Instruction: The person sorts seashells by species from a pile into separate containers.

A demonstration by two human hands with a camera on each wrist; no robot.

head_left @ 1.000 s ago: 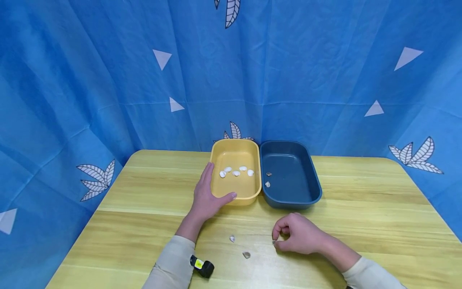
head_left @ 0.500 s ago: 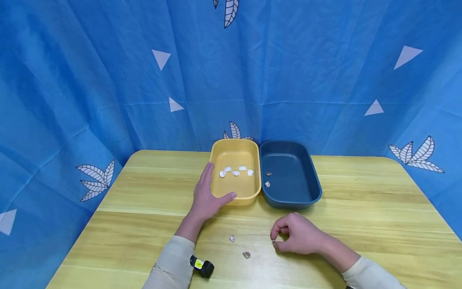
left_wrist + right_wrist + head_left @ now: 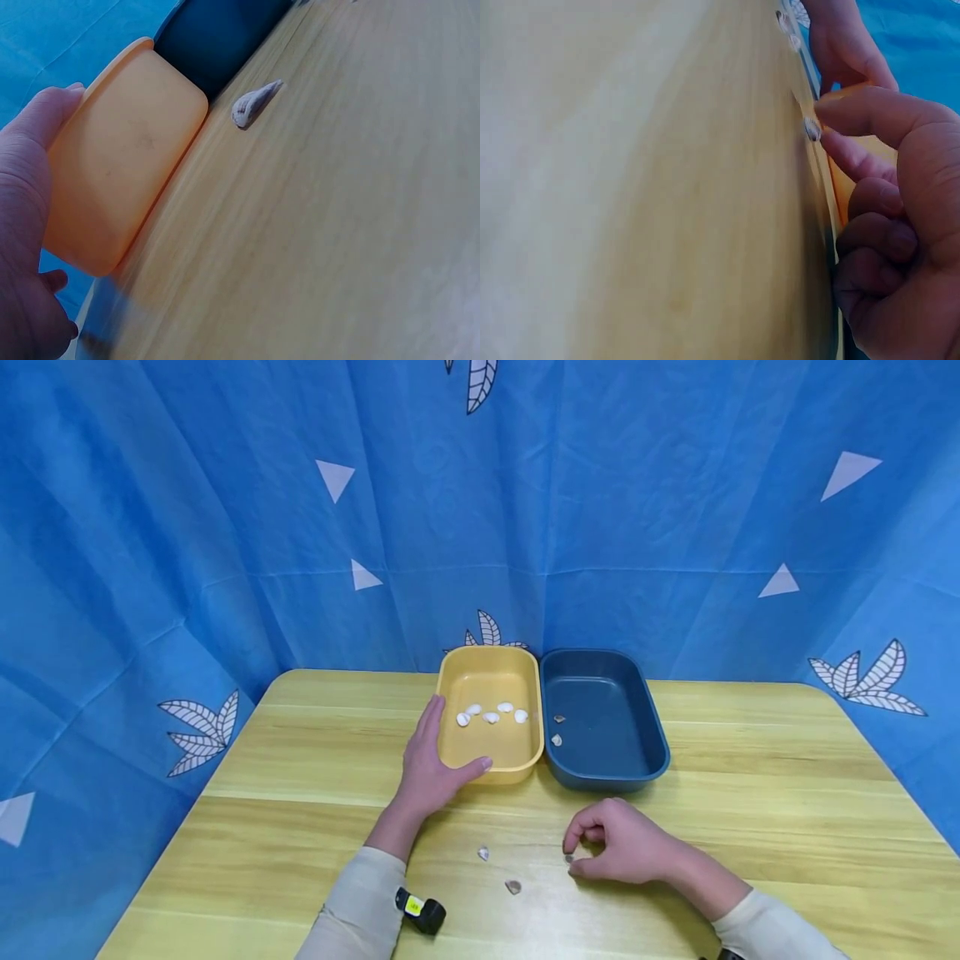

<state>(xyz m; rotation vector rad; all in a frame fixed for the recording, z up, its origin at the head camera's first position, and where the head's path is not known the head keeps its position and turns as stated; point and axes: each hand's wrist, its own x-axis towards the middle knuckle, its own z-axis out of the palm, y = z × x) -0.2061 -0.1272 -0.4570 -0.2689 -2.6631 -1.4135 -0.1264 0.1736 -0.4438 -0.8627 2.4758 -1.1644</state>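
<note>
My left hand [image 3: 433, 778] rests at the near left corner of a yellow plastic bin [image 3: 487, 768], thumb on the front rim and straight fingers along the left side. Several white seashells lie in that bin. In front of a dark blue bin [image 3: 606, 779], my right hand [image 3: 628, 845] is low over the table, thumb and forefinger tips around a small seashell [image 3: 812, 129]; its other fingers are curled. Two seashells lie in the blue bin. A pale seashell [image 3: 483, 853] and a brownish seashell [image 3: 513, 887] lie on the table between my arms.
Both bins stand side by side at the back of the wooden table [image 3: 765, 793], close to a blue patterned curtain [image 3: 637, 527]. A black wrist camera [image 3: 426, 914] is strapped to my left forearm.
The thumb and forefinger of my right hand have shifted slightly around the small seashell. My left hand keeps its place on the yellow bin, and the other seashells lie as before.
</note>
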